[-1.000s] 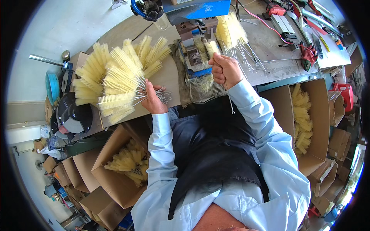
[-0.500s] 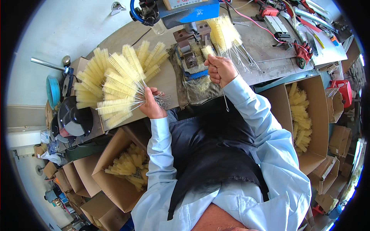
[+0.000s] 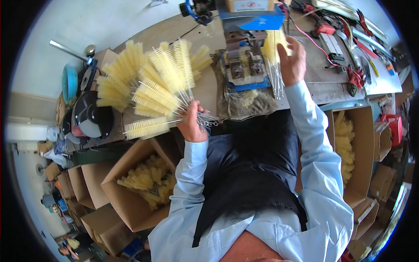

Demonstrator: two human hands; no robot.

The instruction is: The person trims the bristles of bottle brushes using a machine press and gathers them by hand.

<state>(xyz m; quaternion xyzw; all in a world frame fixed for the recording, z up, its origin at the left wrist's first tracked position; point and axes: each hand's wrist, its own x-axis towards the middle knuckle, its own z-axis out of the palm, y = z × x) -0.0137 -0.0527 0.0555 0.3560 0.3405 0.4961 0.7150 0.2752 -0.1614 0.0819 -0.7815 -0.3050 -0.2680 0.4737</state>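
My left hand [image 3: 193, 124] is closed round the twisted wire handles of a fanned bunch of tube brushes [image 3: 159, 100] with pale yellow bristles. Looped wire ends stick out on the right side of that hand. At the far right of the fixture my right hand [image 3: 294, 63] is beside a stack of similar brushes [image 3: 271, 46], thumb and fingers apart, holding nothing that I can see. Between the hands stands a metal clamping fixture [image 3: 246, 70] with a blue front edge, scattered with bristle dust. More yellow brushes [image 3: 124, 65] lie on the bench behind the left bunch.
Cardboard boxes of brushes stand below the bench, one at left [image 3: 131, 209] and one at right [image 3: 364, 153]. A bench grinder [image 3: 94, 115] sits at the left edge. Tools and red-handled pliers [image 3: 355, 78] lie at right. Another person [image 3: 67, 249] shows at lower left.
The right hand has moved up and right from the fixture to the brush stack, and the single brush has left its fingers. The left hand's bunch has shifted right in view.
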